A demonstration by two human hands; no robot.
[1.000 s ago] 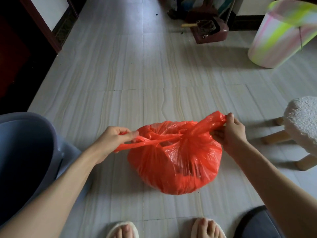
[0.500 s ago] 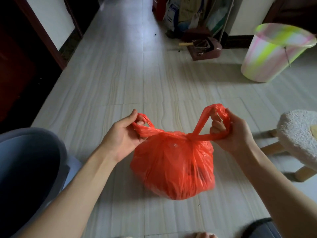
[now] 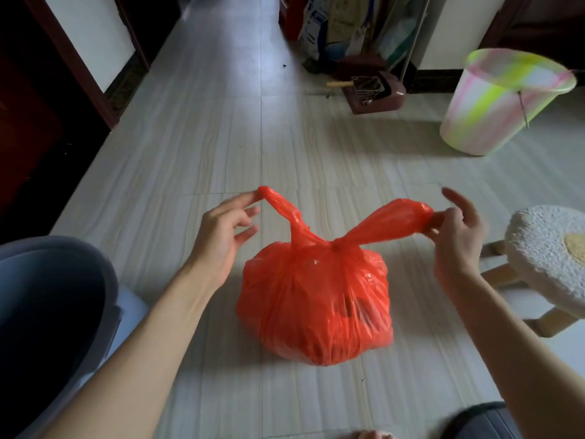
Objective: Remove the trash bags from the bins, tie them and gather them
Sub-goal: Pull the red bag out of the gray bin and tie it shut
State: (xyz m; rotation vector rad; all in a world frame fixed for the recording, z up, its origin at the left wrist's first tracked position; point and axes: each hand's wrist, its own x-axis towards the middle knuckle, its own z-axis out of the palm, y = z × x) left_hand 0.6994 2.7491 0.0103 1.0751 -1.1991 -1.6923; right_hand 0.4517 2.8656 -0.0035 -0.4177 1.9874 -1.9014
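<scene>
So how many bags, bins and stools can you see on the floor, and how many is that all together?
Trash bags: 1, the red bag, its ends pinched by the left hand and right hand.
Bins: 2, the grey bin and the striped pink and green bin.
Stools: 1, the white stool.
Total: 4

- I can read nothing here: no word, number or brand is legible from where I look down.
- The white-and-blue printed sack [image 3: 311, 30] leaning at the top centre of the frame carries blue markings, but they are too small and blurred for me to make out.
- The brown cardboard piece [image 3: 343, 19] beside it shows faint print, also unreadable.
</scene>
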